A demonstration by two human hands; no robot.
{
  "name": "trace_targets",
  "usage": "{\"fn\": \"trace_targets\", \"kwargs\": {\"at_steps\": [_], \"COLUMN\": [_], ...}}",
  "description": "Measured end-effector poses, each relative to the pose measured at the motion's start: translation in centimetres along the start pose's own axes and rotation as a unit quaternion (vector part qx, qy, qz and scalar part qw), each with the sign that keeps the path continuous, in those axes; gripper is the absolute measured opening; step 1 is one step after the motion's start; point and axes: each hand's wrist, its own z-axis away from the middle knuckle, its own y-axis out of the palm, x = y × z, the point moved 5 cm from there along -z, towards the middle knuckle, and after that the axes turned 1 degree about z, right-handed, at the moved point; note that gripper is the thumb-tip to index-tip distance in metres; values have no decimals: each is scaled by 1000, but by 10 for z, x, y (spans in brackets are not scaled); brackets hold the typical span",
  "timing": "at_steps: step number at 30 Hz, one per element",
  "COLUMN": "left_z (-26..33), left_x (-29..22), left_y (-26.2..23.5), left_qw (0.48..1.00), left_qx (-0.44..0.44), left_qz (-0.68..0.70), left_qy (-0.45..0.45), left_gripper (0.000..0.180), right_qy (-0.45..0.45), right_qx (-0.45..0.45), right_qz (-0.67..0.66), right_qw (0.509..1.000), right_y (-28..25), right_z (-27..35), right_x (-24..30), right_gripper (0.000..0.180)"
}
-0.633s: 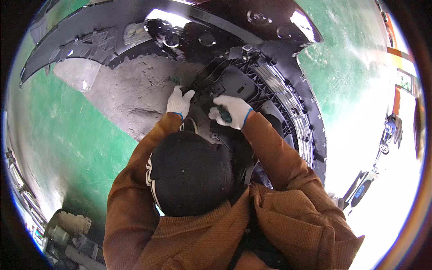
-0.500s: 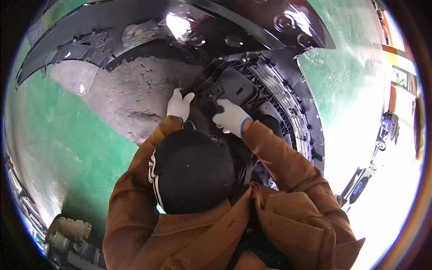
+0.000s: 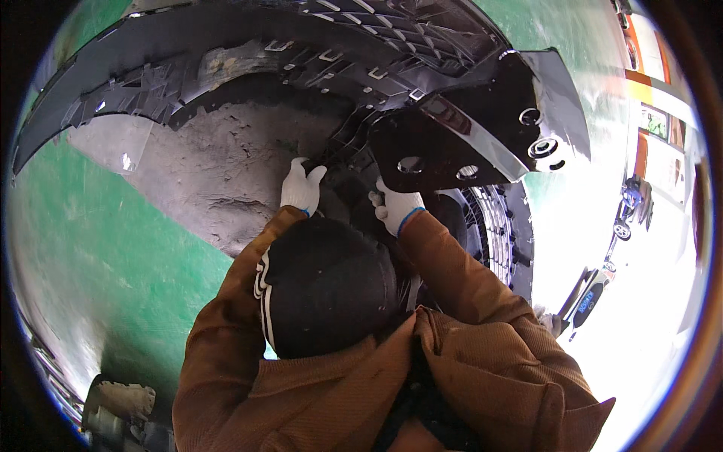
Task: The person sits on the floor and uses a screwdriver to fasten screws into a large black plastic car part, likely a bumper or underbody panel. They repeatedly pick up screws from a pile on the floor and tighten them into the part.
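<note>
Green floor (image 3: 143,248) shows past spread left hand (image 3: 301,188); panel (image 3: 440,147) obscures whether right hand (image 3: 399,207) grips.

The only lettering that shows stands on a blue plate (image 3: 586,301) on the front of a car (image 3: 600,280), out toward the right rim of the view. The characters are pale against the blue and run in a single row — a steeply slanting one, since the car itself appears tipped by the lens. They are too small and distorted to read surely (the glare close by hardly helps). Higher up on that side, a small green-and-white panel (image 3: 653,120) may be a sign or a window — which, I cannot tell.
</note>
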Motion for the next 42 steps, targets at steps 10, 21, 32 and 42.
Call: {"fn": "trace_targets", "kwargs": {"at_steps": [10,21,32,42], "left_z": [-5,5,6,0], "left_x": [-27,-61,-71,-65], "left_y": [-8,-34,-38,-30], "left_qw": [997,987,985,988], "left_qx": [21,22,35,42], "left_qz": [57,84,80,60], "left_qy": [-46,-134,-146,-136], "left_gripper": [61,59,58,57], "right_qy": [-220,-276,-253,-411], "right_qx": [-14,-66,19,-35], "right_qz": [717,688,300,579], "right_qw": [662,668,920,703], "right_y": [54,45,39,30], "right_z": [64,61,24,19], "right_x": [73,74,50,51], "right_gripper": [42,32,18,22]}}
